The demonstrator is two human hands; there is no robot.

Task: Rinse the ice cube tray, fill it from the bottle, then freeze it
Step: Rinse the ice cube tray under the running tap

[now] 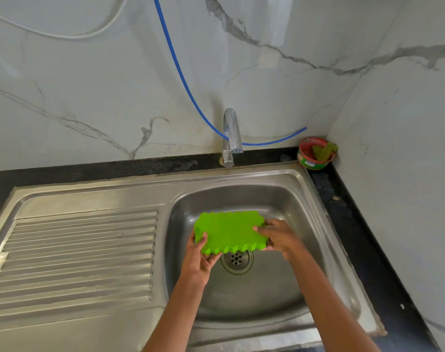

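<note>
a sink is set into a counter in a corner where two walls meet. its basin lies to the right, its ribbed draining board to the left. a tap stands behind the basin, against the back wall. a hose runs down that wall and passes behind the tap. a small tub sits in the far right corner of the counter. over the basin, above the drain, an ice cube tray is held between a left hand at its near left corner and a right hand at its right end.
</note>
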